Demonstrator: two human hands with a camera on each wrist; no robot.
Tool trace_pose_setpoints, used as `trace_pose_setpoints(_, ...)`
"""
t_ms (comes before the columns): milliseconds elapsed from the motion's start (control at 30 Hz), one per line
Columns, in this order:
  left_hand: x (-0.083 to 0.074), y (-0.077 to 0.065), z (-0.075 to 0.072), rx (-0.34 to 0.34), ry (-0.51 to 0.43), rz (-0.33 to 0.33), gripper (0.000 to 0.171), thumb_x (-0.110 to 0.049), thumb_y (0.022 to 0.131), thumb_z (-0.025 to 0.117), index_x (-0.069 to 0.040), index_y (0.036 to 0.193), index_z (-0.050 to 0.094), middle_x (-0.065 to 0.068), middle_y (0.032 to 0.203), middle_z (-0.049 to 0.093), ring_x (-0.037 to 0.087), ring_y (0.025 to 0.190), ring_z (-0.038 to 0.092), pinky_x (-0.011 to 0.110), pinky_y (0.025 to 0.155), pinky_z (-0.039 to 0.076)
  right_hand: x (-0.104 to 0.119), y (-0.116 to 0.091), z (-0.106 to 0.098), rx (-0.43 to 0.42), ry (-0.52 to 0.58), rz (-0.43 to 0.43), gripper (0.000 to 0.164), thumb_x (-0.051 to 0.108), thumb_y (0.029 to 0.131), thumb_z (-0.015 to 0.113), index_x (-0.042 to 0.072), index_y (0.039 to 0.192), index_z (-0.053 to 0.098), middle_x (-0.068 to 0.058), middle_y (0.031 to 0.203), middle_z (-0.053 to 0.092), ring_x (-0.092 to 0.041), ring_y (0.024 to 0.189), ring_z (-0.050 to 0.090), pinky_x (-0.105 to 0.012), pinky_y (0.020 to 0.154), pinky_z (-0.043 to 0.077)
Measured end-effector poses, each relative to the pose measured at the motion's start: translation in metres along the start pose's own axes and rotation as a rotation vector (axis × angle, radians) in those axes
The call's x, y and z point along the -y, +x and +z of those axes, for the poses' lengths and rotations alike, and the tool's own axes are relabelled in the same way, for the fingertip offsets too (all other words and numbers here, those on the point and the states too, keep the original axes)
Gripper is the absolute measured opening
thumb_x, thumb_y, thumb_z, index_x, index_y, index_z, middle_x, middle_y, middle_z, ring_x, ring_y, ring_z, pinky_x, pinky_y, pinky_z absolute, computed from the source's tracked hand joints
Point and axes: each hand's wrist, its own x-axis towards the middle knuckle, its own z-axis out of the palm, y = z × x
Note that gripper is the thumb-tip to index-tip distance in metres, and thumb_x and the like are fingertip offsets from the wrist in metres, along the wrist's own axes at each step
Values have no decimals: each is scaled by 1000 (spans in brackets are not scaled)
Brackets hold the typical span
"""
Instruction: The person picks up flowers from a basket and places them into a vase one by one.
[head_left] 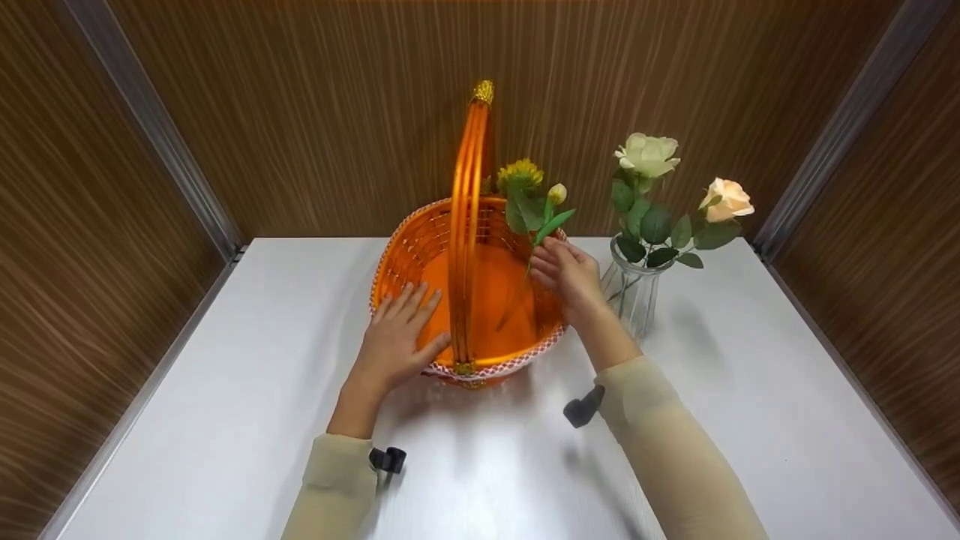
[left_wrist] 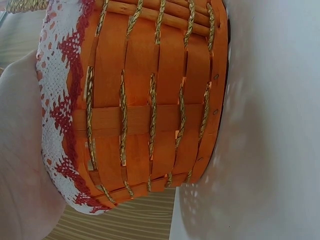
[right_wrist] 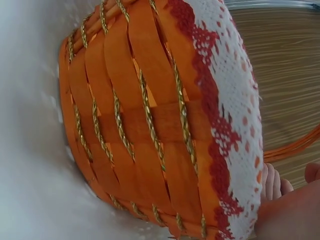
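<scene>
An orange woven basket point(head_left: 382, 259) with a tall arched handle point(head_left: 463, 225) stands on the white table. My left hand point(head_left: 394, 337) rests on its near left rim, fingers straight and spread. In the left wrist view, that palm lies against the red-and-white lace trim point(left_wrist: 55, 110). Over the right side of the basket, my right hand point(head_left: 566, 274) pinches the stem of a pale yellow tulip point(head_left: 556, 194), whose lower end slants down inside. A yellow fringed flower point(head_left: 520, 173) leans at the back right rim. The right wrist view shows mostly the basket's outer wall point(right_wrist: 140, 115).
Close to my right hand stands a ribbed glass vase point(head_left: 637, 300) holding a cream rose point(head_left: 648, 154) and a peach rose point(head_left: 726, 200). Wood-grain panels point(head_left: 300, 112) enclose the white table point(head_left: 225, 390) at the back and both sides.
</scene>
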Motion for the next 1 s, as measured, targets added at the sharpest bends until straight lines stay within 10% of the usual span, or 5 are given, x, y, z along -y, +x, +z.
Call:
trace_pose_setpoints(533,0,1,1,10,20,8,73,-59,99,40,-19,159,29,6,164,27,33,151,24,56,122,15,-6,10,6,-60,19,31,39,22,103,54,2,137,53,-5,108,65,-12,93,66,-33,102,51)
trace_pose_setpoints(833,-3,-1,0,1,14,-16,72,-59,98,42,-19,158,33,6,163,30,31,151,25,56,122,16,-17,19,13,-56,32,-41,9,14,102,54,8,108,51,3,75,41,-8,61,37,-22,57,36)
trace_pose_setpoints(1000,-4,-2,-1,11,23,-15,73,-60,98,42,-21,158,30,5,164,27,31,152,24,56,122,15,-21,22,13,-54,-37,-51,42,17,103,53,0,140,45,-1,91,45,-9,71,42,-26,67,41)
